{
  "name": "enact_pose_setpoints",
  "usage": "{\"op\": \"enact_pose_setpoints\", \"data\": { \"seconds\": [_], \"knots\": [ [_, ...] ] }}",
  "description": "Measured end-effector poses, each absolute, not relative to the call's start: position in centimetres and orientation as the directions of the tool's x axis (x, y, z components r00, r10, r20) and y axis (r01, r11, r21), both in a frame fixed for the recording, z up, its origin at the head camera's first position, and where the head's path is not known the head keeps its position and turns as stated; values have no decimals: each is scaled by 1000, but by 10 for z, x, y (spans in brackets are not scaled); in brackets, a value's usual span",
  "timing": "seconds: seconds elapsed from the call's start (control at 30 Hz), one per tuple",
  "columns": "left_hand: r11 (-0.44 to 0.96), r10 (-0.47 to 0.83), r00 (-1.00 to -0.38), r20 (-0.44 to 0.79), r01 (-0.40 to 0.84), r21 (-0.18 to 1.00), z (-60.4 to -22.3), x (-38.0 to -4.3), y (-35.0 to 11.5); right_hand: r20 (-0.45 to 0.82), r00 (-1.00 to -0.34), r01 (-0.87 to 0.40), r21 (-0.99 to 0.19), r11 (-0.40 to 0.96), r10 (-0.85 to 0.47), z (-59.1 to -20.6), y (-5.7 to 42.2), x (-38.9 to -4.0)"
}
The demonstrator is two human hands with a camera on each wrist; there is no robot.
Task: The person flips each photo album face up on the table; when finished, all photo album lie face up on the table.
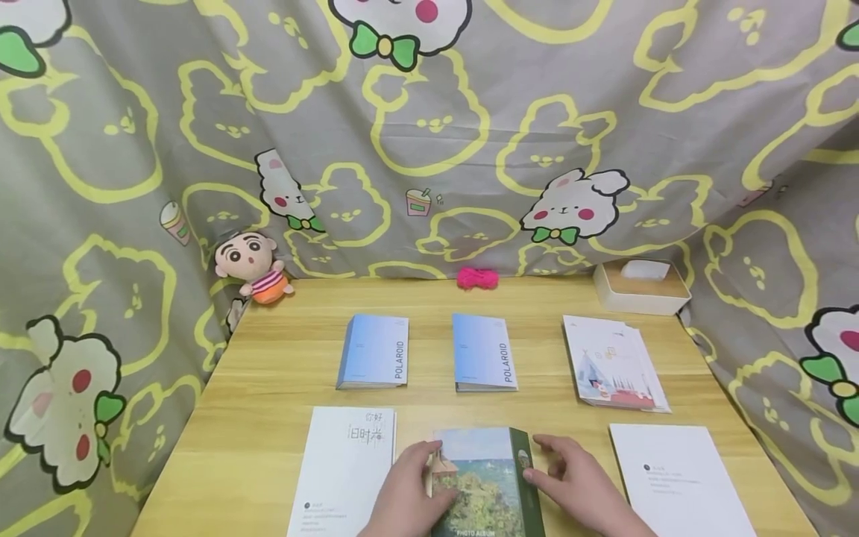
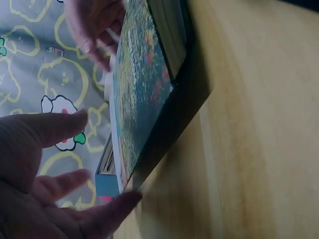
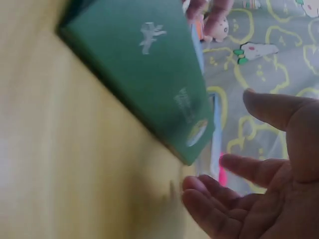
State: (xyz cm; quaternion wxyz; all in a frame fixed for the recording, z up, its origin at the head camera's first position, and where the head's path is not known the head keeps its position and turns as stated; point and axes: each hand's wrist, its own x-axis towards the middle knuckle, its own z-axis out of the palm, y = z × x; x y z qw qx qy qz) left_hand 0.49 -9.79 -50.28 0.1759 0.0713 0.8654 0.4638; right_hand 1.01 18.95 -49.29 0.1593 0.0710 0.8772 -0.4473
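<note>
Steady the photo album [image 1: 488,476], at 6 o'clock on the desk [image 1: 221,440], between left hand [image 1: 411,488] at its 9 and right hand [image 1: 579,477] at its 3, both with fingers wide and loose, gripping nothing (probably best for gentle nudging). Press evenly, mind the corners, and avoid bumping the white books [image 1: 681,481] farther out at 9 and 3.

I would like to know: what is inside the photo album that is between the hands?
The photo album is closed. In the left wrist view, the edges of its pages show along one side. What they hold cannot be seen, because the front cover hides it.
</note>
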Motion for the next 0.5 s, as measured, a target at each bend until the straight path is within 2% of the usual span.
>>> {"op": "enact_pose_setpoints", "data": {
  "seconds": [0.1,0.23,0.5],
  "knots": [
    [583,298,-907,-299,-75,809,-506,4,-95,-389,-920,298,-769,565,-45,-501,189,13],
    [576,316,-899,-304,-73,814,-507,4,-88,-385,-919,283,-788,546,-79,-507,184,15],
    [563,349,-871,-345,-100,820,-505,5,-64,-382,-924,329,-828,455,-27,-510,184,16]
  ]
}}
